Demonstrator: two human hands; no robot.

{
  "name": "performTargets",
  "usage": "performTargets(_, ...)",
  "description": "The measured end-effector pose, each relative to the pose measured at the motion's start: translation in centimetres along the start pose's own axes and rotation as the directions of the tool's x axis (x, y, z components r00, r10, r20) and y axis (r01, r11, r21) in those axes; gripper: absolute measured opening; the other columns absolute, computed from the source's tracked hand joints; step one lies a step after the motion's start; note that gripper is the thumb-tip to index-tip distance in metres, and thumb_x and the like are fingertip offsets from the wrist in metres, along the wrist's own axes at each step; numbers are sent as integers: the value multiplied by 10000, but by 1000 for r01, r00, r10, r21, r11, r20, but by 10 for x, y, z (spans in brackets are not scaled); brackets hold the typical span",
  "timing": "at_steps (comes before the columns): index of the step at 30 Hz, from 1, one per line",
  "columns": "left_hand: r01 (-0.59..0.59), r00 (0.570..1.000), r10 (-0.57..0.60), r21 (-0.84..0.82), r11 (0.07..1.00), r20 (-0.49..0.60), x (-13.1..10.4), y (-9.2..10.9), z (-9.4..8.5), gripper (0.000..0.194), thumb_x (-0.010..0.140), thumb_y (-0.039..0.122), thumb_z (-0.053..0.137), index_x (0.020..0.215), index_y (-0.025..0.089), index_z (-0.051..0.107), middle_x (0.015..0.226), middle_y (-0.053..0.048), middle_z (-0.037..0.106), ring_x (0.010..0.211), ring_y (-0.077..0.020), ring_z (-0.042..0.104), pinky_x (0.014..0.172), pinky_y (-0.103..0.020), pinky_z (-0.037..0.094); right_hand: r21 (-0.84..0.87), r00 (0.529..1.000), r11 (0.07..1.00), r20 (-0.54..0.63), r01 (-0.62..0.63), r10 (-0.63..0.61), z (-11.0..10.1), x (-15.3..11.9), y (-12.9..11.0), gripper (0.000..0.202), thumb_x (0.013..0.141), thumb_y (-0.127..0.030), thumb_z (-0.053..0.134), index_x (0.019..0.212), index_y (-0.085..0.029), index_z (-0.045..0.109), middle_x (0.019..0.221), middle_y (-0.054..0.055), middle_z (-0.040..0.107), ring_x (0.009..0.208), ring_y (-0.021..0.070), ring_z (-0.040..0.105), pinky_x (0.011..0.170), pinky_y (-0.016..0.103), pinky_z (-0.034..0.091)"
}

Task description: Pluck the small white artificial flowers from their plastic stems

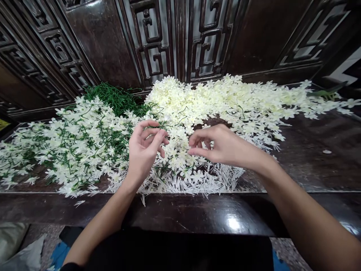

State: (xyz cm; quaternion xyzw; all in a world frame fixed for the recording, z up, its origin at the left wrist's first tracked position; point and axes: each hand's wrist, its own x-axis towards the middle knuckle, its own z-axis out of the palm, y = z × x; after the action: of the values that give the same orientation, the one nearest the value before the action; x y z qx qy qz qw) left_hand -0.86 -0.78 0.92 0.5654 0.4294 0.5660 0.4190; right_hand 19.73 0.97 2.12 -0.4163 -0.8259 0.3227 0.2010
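Note:
White flowers with green stems lie in a heap on the left of a dark wooden bench. Loose cream-white blossoms spread over its middle and right. My left hand hovers over the middle of the flowers, its fingers curled, thumb and fingertips close together; a white blossom shows by its index fingertip, and whether it is gripped is unclear. My right hand faces it from the right, thumb and fingers bent towards each other, with anything between them too small to make out. Thin white stamens lie below the hands.
Bare green stems are piled at the back left. Behind the flowers rises a carved dark wooden panel. The bench's front edge runs below my hands. Pale sacks and blue material lie on the floor at lower left.

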Motion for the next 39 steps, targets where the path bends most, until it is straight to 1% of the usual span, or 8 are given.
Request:
performTargets(3,21,1000,-21,-98,995,4,1,-2,-1,202,795,174,674,944,225,548,837,-4,589,725,-138,644,599,-253,561,-68,992,997,121,-22,30,11,3,6,240,848,-368,627,927,-151,690,933,79,698,799,203,652,751,410,530)
performTargets(7,15,999,-16,50,999,31,1,-2,-1,131,807,181,664,934,197,636,899,-28,613,830,-143,629,819,-300,536,-133,994,991,112,-1,16,29,8,14,227,872,-264,575,1017,-127,681,1074,133,660,955,238,634,822,446,514)
performTargets(11,-22,992,-11,261,965,126,1,-2,0,142,808,210,661,944,175,684,890,-58,677,815,-164,626,744,-294,529,-115,994,993,106,4,8,31,9,15,214,880,-157,482,920,-136,691,950,106,688,867,202,649,779,416,523)
performTargets(18,-97,968,-30,479,872,250,1,-7,3,106,802,205,653,886,185,715,880,-61,736,802,-183,657,746,-335,523,52,1000,998,-11,30,-30,12,7,6,159,847,-204,554,893,-180,704,924,44,715,815,176,655,767,386,513)
performTargets(21,-30,961,-100,459,888,256,1,-6,3,108,809,229,651,873,184,725,867,-66,743,786,-184,665,735,-338,528,120,994,989,-78,87,-78,8,6,4,118,837,-233,599,894,-185,691,875,26,707,795,167,644,750,372,518)
performTargets(28,200,917,-267,238,951,297,1,0,3,222,727,241,743,929,153,717,897,-72,726,793,-169,664,745,-317,544,246,981,958,-162,146,-108,5,5,3,50,810,-218,647,839,-184,669,833,29,681,780,161,629,744,370,538)
performTargets(36,143,927,-249,350,926,281,0,-3,6,116,783,251,683,832,146,684,841,-55,691,760,-154,620,703,-296,508,268,981,955,-173,127,-82,2,3,3,51,815,-226,630,811,-176,641,822,40,668,757,164,628,727,372,551)
performTargets(39,130,945,-225,359,924,237,0,-4,5,110,794,245,667,829,141,665,845,-60,676,756,-158,613,699,-303,507,194,983,977,-180,83,-47,0,3,4,62,820,-230,615,815,-171,636,825,50,670,740,168,624,694,365,543)
